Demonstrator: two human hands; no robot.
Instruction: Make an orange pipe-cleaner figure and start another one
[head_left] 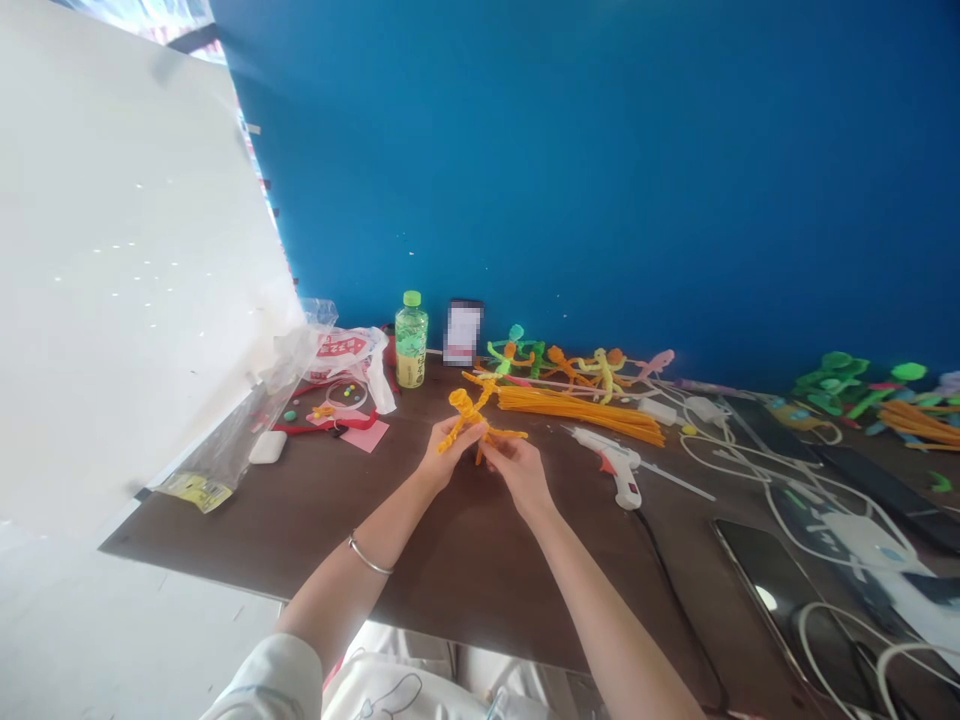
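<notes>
One head-worn camera looks forward and down from above the near edge of the dark brown desk (465, 560), close behind the left hand (444, 448) and right hand (519, 470), which sit near mid-view. It faces the blue wall (600, 180) on the far side, with a white panel (135, 340) at left.

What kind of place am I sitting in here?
Probably a craft desk: a glue gun, a bundle of orange pipe cleaners, and an orange figure in your hands.
</notes>
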